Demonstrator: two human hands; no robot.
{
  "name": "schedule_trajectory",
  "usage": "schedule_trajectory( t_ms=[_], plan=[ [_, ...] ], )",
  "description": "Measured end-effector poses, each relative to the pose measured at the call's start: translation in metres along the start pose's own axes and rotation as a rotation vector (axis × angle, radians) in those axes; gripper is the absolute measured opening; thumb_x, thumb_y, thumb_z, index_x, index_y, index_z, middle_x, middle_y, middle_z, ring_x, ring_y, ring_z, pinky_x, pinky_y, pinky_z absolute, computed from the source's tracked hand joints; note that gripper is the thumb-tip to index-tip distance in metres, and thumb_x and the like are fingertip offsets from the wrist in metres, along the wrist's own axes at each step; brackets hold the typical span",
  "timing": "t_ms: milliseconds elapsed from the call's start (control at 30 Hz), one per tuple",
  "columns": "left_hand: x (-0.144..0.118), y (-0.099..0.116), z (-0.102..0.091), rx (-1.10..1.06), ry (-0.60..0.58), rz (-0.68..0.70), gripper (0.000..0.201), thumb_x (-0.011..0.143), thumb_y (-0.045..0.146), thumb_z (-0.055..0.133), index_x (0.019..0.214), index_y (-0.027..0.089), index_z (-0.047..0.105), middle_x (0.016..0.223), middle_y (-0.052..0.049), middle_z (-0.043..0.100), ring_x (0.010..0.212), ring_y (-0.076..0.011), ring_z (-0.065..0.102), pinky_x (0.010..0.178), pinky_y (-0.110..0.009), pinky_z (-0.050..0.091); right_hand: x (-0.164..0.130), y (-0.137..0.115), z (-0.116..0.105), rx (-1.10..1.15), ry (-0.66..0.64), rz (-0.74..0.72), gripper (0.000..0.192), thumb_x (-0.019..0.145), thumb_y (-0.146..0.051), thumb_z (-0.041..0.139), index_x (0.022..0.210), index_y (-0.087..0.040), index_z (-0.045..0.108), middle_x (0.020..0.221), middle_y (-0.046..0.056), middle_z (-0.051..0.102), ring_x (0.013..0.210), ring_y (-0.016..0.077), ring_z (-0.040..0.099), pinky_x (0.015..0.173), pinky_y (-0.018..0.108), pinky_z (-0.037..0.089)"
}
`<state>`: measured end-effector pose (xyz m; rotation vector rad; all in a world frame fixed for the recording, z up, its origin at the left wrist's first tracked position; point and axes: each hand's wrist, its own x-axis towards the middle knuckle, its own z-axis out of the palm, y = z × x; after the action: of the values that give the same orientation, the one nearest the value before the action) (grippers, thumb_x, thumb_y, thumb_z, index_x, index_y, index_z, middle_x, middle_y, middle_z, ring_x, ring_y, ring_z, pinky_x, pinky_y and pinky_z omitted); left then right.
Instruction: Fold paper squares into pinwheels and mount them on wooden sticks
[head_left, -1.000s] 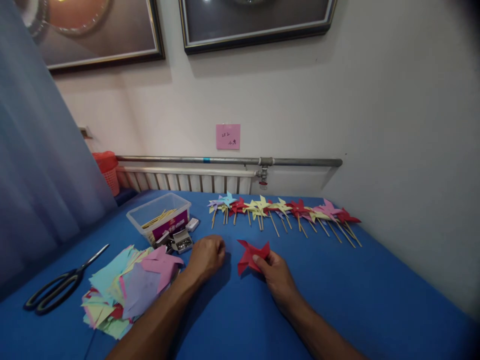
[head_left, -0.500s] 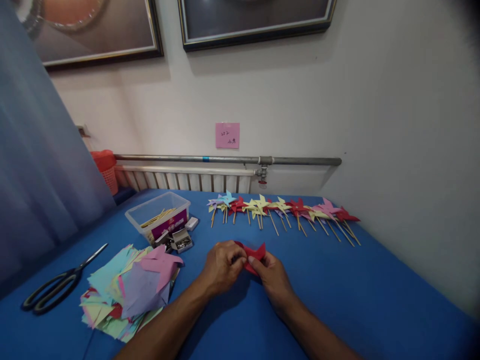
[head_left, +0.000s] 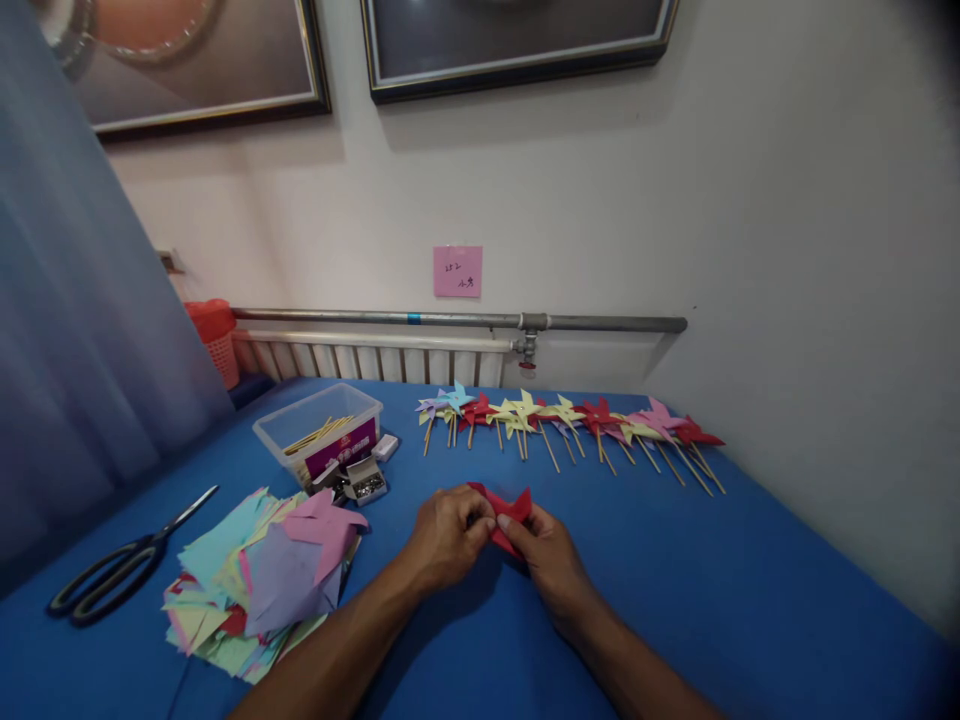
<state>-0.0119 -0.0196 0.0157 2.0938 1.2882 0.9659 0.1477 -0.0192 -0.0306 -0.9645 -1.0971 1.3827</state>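
Observation:
Between my two hands, above the middle of the blue table, is a red paper pinwheel with its blades partly folded in. My left hand is closed on its left side, thumb and fingers pinched near the centre. My right hand grips the right side, with the thumb lying on the front of the paper. The fingertips hide the pinwheel's middle, so I cannot make out whether a pin is there. No stick shows on this one.
Finished pinwheels on sticks lie in a row along the back. At left are a clear tub of sticks, a small box of pins, a pile of coloured paper and black-handled scissors.
Both hands keep nearly the same grip on the red pinwheel, with only a slight shift of the fingers and paper. The whole view has moved a little.

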Motion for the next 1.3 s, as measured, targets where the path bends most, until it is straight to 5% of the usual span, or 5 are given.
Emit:
schedule_trajectory(
  t_ms=[200, 1300],
  plan=[
    [-0.001, -0.001, 0.009, -0.055, 0.046, -0.111, 0.014, 0.08, 0.017, 0.056, 0.068, 0.018, 0.061, 0.071, 0.001, 0.063, 0.067, -0.0111, 0.054, 0.065, -0.024, 0.038, 0.0, -0.001, 0.001, 0.007, 0.019, -0.012, 0.04, 0.065, -0.05, 0.083, 0.088, -0.019, 0.074, 0.08, 0.004, 0.075, 0.074, 0.0212, 0.066, 0.073, 0.033, 0.051],
    [-0.002, -0.004, 0.016, -0.033, 0.104, -0.18, 0.013, 0.081, 0.021, 0.052, 0.07, 0.019, 0.058, 0.069, 0.001, 0.061, 0.066, -0.013, 0.052, 0.064, -0.025, 0.033, 0.0, 0.0, 0.0, -0.081, -0.008, -0.083, 0.035, 0.07, -0.049, 0.081, 0.086, -0.018, 0.072, 0.074, 0.0, 0.068, 0.067, 0.0156, 0.056, 0.064, 0.026, 0.043]
  ],
)
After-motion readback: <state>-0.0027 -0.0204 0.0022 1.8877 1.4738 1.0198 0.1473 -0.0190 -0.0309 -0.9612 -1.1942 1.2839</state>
